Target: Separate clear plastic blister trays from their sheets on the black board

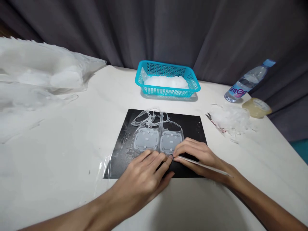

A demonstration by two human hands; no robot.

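A translucent moulded plastic sheet [147, 140] with rounded rectangular parts and looping cut-outs lies on a black mat [192, 125]. My left hand [146, 175] lies across the near edge of the sheet, holding nothing, its fingers stretched out. Between the fingers of my right hand [198, 157] is a slim white-handled tool [204, 166]. Its tip points at the sheet's near edge, close to my left fingertips. The tip is too small to make out clearly.
A turquoise basket [168, 92] with white pieces stands at the back. On the right are a water bottle [249, 81], a tape roll [257, 108], scissors [214, 122] and a heap of clear scraps [232, 118]. Plastic bags [45, 70] spread over the left side.
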